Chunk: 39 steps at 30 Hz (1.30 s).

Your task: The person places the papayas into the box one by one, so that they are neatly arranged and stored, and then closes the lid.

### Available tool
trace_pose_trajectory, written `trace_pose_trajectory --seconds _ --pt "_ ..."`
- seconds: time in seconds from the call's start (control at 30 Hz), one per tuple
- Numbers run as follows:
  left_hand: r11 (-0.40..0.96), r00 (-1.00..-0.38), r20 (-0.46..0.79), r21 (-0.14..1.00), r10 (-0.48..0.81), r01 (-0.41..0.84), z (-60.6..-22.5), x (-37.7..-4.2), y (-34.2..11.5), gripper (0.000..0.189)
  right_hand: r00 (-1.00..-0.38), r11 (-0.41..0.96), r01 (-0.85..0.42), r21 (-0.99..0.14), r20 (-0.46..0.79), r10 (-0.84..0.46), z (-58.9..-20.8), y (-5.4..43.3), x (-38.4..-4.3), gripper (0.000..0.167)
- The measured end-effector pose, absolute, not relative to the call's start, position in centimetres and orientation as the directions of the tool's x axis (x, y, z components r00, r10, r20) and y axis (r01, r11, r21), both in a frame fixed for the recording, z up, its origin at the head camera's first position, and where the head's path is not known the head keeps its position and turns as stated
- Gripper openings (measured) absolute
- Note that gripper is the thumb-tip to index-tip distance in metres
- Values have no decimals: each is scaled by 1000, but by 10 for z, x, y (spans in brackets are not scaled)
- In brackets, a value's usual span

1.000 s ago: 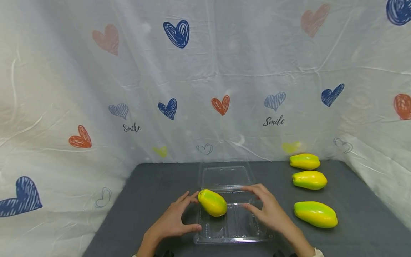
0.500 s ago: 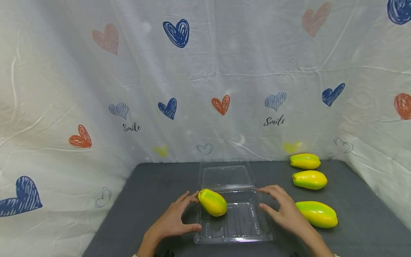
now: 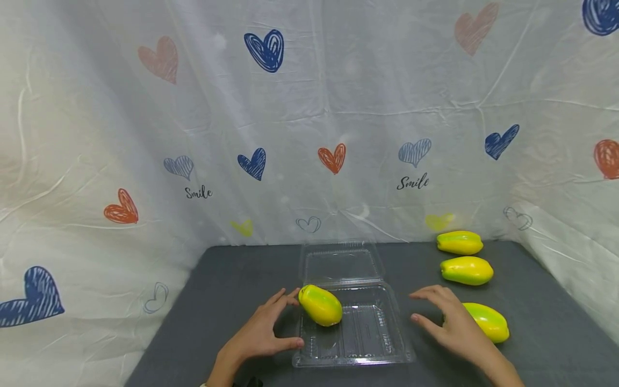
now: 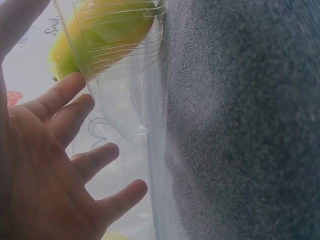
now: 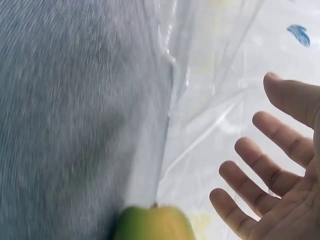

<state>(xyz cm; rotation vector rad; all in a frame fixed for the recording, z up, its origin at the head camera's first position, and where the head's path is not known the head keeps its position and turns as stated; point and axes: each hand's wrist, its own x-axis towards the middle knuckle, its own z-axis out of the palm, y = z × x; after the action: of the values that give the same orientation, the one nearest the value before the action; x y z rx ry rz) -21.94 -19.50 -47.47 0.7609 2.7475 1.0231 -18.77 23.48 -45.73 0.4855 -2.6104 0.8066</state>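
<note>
A yellow-green papaya [image 3: 320, 305] lies tilted in the left part of a clear plastic clamshell box [image 3: 355, 362], whose lid [image 3: 342, 265] is folded back behind it. My left hand [image 3: 258, 330] is at the box's left side, fingers spread; in the left wrist view its fingertips [image 4: 75, 82] are right at the clear wall, beside the papaya [image 4: 117, 37]. My right hand [image 3: 452, 325] holds nothing, its fingers apart, to the right of the box. It partly hides the nearest loose papaya [image 3: 490, 322], which also shows at the bottom of the right wrist view.
Two more papayas, the middle one [image 3: 467, 270] and the far one [image 3: 459, 243], lie in a column at the back right of the dark grey tabletop [image 3: 251, 269]. A white curtain [image 3: 290, 107] printed with hearts closes off the back and sides.
My right hand has moved from over the box's right part to the right, now overlapping the nearest loose papaya. The left hand and the papaya in the box have stayed in place.
</note>
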Motion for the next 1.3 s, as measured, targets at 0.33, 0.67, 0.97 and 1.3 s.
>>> trace_pose_trajectory --seconds 0.33,0.67,0.97,1.3 --pt "650 -869 65 638 490 414 -474 -219 -196 67 -764 763 -531 -369 598 -243 -463 272 -194 47" --pt "645 -870 71 642 489 415 -475 -218 -196 66 -803 781 -499 -376 539 -254 -465 295 -195 52" --pt "650 -871 60 641 487 407 -474 -218 -196 66 -909 811 -360 -462 369 -193 -460 315 -194 48" --pt "652 -873 51 643 486 401 -475 -219 -197 66 -968 818 -245 -521 180 -175 -456 338 -191 51"
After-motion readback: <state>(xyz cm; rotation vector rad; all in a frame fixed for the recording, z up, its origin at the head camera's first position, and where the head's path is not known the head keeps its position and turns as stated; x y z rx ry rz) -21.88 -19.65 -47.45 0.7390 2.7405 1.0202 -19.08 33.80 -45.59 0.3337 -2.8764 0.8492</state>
